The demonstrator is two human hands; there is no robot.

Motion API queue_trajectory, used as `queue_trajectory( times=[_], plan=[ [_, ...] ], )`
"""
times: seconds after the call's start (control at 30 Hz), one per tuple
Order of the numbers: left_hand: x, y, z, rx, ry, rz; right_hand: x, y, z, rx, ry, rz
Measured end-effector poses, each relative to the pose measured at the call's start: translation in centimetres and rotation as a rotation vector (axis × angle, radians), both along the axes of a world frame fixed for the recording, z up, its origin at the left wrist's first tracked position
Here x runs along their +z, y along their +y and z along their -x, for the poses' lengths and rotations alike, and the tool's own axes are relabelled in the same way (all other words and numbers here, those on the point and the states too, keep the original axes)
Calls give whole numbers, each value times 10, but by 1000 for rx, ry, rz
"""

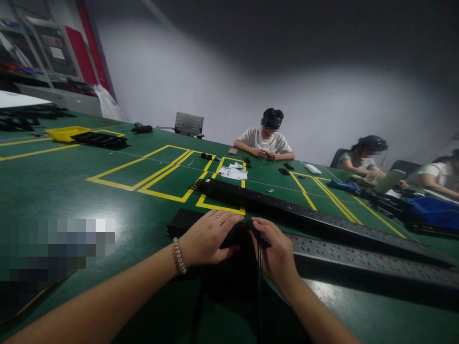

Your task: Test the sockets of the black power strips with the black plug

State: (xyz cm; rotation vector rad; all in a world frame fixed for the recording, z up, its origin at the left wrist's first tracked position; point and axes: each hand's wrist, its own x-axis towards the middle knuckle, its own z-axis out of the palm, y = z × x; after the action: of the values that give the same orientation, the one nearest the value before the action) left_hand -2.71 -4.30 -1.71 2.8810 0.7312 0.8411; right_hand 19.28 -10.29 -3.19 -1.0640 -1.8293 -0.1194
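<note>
Two long black power strips lie side by side on the green table, running off to the right. My left hand, with a beaded bracelet at the wrist, grips the nearer power strip close to its left end, fingers over the top and thumb on the near side. Beside it, my right hand is closed around a black plug held against that strip. A black cable hangs from the plug toward me. Whether the plug sits in a socket is hidden. The farther power strip lies untouched.
Yellow tape lines mark the table. White papers and small black parts lie beyond the strips. A yellow tray and a black tray are at left, a blue bin at right. Several people sit across the table.
</note>
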Motion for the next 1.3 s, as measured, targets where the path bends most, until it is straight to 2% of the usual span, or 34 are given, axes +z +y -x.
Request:
queue_trajectory(
  times=[0.2, 0.4, 1.3],
  plan=[
    [-4, 1, -2, 11, -5, 6, 8, 0, 4, 3, -19, 3],
    [-6, 0, -4, 12, 0, 5, 12, -1, 10, -21, -135, 9],
    [-4, -5, -3, -38, -26, 44, 6, -9, 14, -5, -289, 17]
  ],
)
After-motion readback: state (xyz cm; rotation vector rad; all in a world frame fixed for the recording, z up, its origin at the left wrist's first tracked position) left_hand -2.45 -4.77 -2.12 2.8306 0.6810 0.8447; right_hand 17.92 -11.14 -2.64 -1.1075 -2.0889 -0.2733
